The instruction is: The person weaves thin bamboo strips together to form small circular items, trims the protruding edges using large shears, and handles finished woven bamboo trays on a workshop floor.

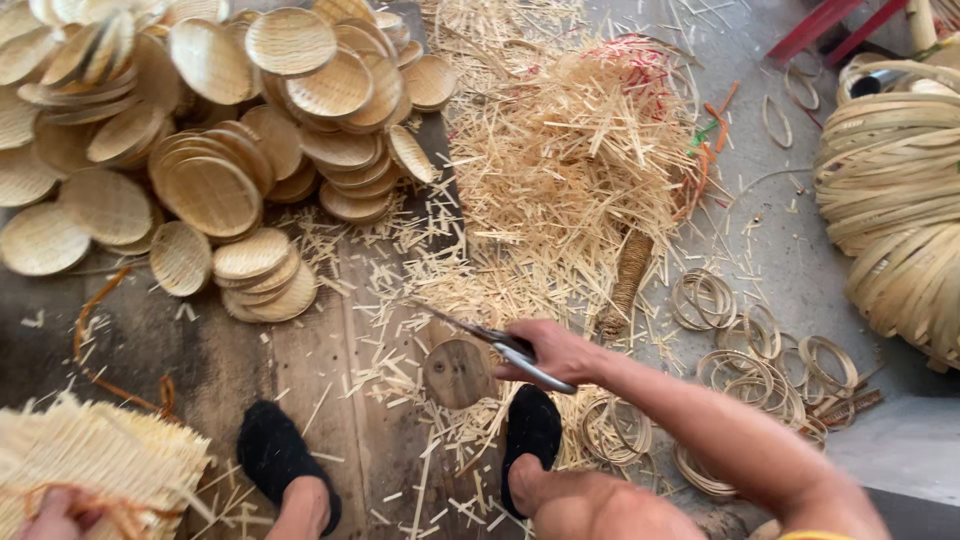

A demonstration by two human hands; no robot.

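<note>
While gripped in right hand (555, 350), scissors (480, 335) over floor, blades pointing left, just above round wooden disc (458, 373); fingers closed through handles; left hand (55, 515) at bottom-left corner, closed on stack of woven mats (100, 455); trimmed splinter heap (570, 150) beyond; finished round baskets (210, 120) piled upper left; bamboo rings (770, 370) right

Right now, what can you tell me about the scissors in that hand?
The scissors are metal, with long, slim, dull grey blades that end in a point at the upper left and lie nearly closed. The right hand grips the handles, so they are mostly hidden; one pale metal handle bar juts out under the fingers. The tool is held tilted, just above a round wooden disc and the bamboo offcuts littering the floor. I cannot tell whether the blades touch anything.
</note>
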